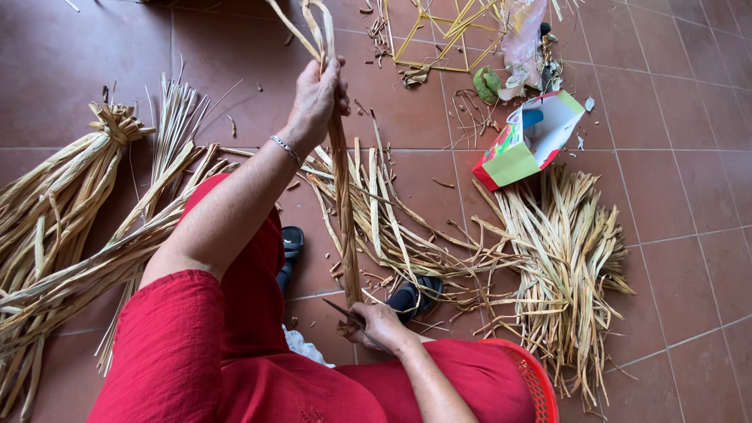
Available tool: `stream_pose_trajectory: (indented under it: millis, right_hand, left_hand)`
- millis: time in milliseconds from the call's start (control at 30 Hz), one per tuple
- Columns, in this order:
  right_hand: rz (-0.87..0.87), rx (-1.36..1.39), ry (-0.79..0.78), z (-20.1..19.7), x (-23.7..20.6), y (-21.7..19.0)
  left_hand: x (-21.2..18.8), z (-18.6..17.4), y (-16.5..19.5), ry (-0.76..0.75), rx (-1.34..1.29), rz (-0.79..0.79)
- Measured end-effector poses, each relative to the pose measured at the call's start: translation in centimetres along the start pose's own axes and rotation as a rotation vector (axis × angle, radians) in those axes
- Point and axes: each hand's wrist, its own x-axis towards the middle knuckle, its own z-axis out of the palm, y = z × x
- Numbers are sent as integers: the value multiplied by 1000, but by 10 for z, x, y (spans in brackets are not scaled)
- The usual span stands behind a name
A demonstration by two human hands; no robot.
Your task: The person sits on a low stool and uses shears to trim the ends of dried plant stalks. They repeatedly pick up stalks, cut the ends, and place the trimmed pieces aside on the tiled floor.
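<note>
My left hand point(315, 98) is raised and closed around the upper part of a long dried plant stalk point(342, 211), which hangs down almost upright; a thin bracelet sits on that wrist. My right hand point(382, 325) is low, near my lap, gripping a small knife point(345, 313) whose blade touches the bottom end of the stalk. I wear red clothes, and dark sandals point(413, 294) show below the stalk.
Bundles of dried stalks point(55, 227) lie at the left and a loose heap of strips point(560, 251) at the right on the red floor tiles. A colourful open box point(529, 141), a yellow wire frame point(442, 35) and a red basket rim point(536, 380) are nearby.
</note>
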Motion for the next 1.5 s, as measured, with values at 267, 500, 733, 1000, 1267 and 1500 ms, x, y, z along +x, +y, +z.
stream_pose_trajectory:
  millis: [267,500,733,1000,1267,1500]
  right_hand:
    - [85,-63,-98,61,23,42]
    - [90,-35,-157,42,21,34]
    - [259,775,150,-52,-1,-19]
    - [-133,-108,834,-158,-28,-30]
    - [-4,-180,806,-164,-25,-48]
    - [-119,-199,800,-152,-28,-37]
  left_hand:
    - [-2,0,19,-46,33,79]
    - [-49,28,27,-121,300,-19]
    - [-98,54,-8,-386,329,69]
    - [-154,66,-32,-548,440,-67]
    - [-174,69,-26,-665,720,-85]
    - [-177,64,-31,-718,776,-73]
